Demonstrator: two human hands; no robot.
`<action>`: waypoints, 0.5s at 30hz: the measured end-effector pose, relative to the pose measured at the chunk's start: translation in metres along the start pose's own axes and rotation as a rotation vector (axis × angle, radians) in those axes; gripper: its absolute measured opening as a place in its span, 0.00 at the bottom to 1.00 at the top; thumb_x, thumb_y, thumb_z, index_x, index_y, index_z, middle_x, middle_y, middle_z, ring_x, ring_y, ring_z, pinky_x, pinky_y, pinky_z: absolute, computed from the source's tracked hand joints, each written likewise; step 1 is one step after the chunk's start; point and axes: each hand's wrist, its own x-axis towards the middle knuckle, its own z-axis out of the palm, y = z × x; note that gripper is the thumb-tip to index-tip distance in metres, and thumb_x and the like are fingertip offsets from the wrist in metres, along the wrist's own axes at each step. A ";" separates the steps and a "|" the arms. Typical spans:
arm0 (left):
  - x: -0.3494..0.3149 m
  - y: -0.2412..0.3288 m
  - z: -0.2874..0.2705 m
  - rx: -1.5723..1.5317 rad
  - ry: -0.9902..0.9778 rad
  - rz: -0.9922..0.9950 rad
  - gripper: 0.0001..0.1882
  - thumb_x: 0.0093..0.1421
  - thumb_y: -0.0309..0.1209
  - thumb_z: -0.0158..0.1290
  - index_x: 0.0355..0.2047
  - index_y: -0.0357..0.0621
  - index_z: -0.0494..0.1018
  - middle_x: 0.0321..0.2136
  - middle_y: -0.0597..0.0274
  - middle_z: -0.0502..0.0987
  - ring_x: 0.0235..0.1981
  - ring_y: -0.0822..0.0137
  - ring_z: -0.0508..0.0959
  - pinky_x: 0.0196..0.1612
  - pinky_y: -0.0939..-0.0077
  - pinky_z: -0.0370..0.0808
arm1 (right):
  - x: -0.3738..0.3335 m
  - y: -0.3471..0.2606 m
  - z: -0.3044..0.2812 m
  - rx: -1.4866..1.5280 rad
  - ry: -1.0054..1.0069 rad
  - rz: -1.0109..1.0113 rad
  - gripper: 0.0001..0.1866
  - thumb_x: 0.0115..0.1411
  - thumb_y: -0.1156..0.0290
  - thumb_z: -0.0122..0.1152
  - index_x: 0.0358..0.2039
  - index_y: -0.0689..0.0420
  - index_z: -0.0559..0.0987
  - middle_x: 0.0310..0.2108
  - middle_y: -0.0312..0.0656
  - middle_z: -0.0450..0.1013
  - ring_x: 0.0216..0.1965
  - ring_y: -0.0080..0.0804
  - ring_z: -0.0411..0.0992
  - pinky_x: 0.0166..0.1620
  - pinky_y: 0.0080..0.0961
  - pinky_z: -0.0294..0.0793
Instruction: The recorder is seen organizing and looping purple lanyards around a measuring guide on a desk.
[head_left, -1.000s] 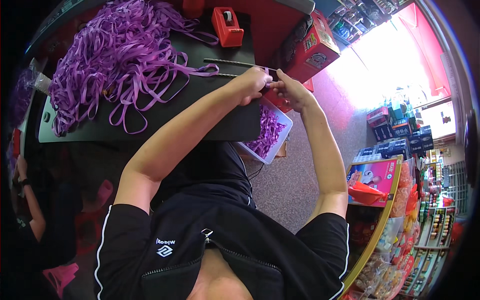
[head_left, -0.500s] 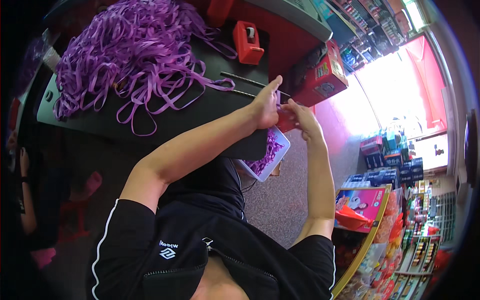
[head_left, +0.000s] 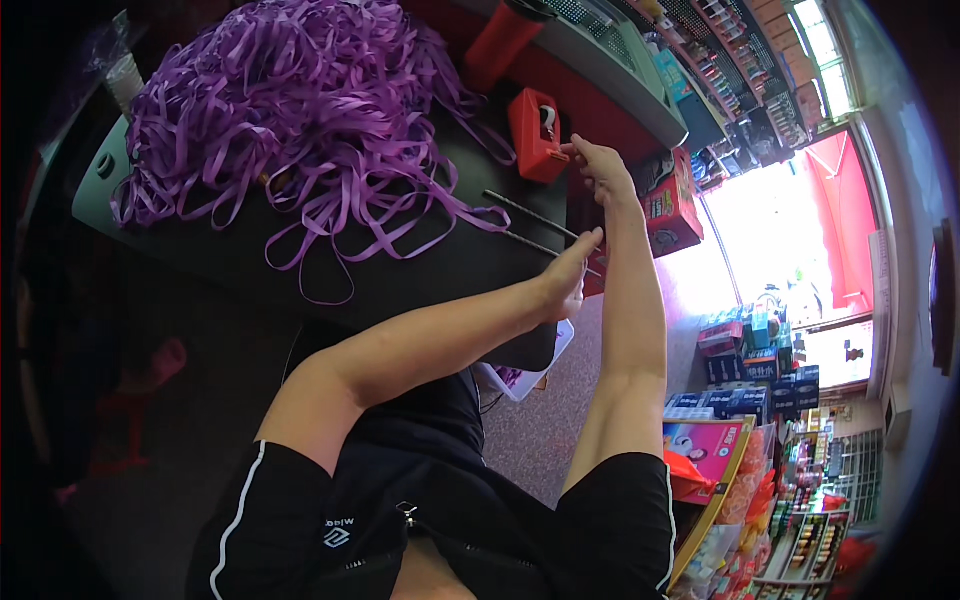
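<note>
- On the table (head_left: 425,285), at its far right, sits the red dispenser (head_left: 530,145), likely rigid; its tape (head_left: 548,120) should be light, sticky, best pinched at the free end.
- Right hand (head_left: 604,174): fingertips at the dispenser's front; whether they grip tape, I cannot tell.
- Left hand (head_left: 568,280): near the rods (head_left: 527,212), any hold hidden.
- Purple ribbons (head_left: 300,110), seemingly soft, heap leftward.

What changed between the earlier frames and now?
The right hand has moved forward, away from the left hand, to the front end of the red tape dispenser. Whether it holds tape is unclear. The left hand stays by the thin rods; the purple ribbon pile stays put.
</note>
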 end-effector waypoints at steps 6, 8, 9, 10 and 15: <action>0.007 -0.002 -0.007 -0.053 -0.039 0.058 0.40 0.57 0.62 0.45 0.63 0.53 0.54 0.63 0.57 0.55 0.63 0.58 0.54 0.63 0.58 0.49 | 0.019 -0.012 0.021 0.082 -0.109 0.070 0.13 0.55 0.60 0.64 0.27 0.57 0.81 0.22 0.34 0.74 0.23 0.20 0.69 0.25 0.15 0.58; 0.015 -0.009 -0.006 -0.080 -0.018 0.081 0.34 0.58 0.61 0.46 0.57 0.53 0.61 0.54 0.61 0.63 0.54 0.62 0.63 0.57 0.61 0.57 | 0.033 0.004 0.013 0.232 -0.147 0.014 0.13 0.53 0.61 0.65 0.27 0.59 0.80 0.24 0.36 0.76 0.26 0.22 0.71 0.27 0.14 0.59; 0.015 -0.008 -0.007 -0.090 0.004 0.101 0.32 0.58 0.60 0.46 0.53 0.53 0.65 0.50 0.63 0.67 0.50 0.64 0.68 0.54 0.63 0.62 | 0.032 0.000 0.018 0.218 -0.072 0.022 0.10 0.52 0.61 0.66 0.26 0.54 0.79 0.20 0.31 0.72 0.21 0.19 0.67 0.24 0.15 0.57; 0.015 -0.007 -0.010 -0.087 -0.030 0.110 0.35 0.58 0.61 0.46 0.57 0.52 0.61 0.54 0.61 0.63 0.54 0.62 0.63 0.57 0.62 0.57 | 0.028 -0.004 0.017 0.247 -0.073 0.065 0.10 0.52 0.60 0.66 0.25 0.52 0.79 0.19 0.29 0.70 0.19 0.18 0.64 0.23 0.16 0.55; 0.003 0.001 -0.003 -0.075 -0.020 0.054 0.49 0.57 0.63 0.44 0.66 0.48 0.36 0.67 0.56 0.31 0.67 0.59 0.31 0.65 0.59 0.30 | 0.003 -0.019 0.006 0.292 -0.089 0.172 0.10 0.50 0.59 0.67 0.21 0.46 0.75 0.16 0.22 0.63 0.15 0.13 0.54 0.20 0.16 0.49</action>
